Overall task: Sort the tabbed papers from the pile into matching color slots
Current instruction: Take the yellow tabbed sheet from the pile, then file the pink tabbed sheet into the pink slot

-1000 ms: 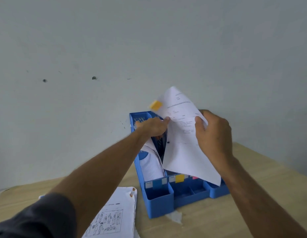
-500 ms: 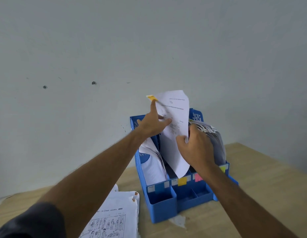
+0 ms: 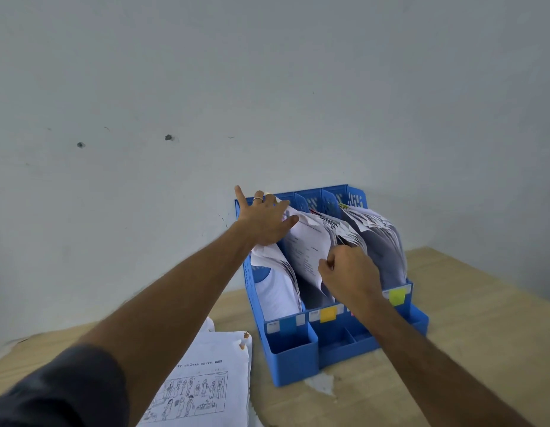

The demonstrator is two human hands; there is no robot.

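The sheet (image 3: 307, 251) was found standing in the second slot from the left of the blue organizer (image 3: 295, 362), above the orange label (image 3: 328, 314), its long axis running down into the slot; its lower edge was pinched by the curled fingers of the right hand (image 3: 349, 272), just left of them, while its top was pressed under the spread, nearly straight fingers of the left hand (image 3: 264, 220). The colored tab of the sheet was hidden, the third slot's label was covered by the right wrist, and the pile (image 3: 206, 383) near the left elbow was cut off by the frame.

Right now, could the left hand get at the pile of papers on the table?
Probably yes: the left hand rests open on papers in the blue organizer, holding nothing, and the pile lies uncovered below its forearm.
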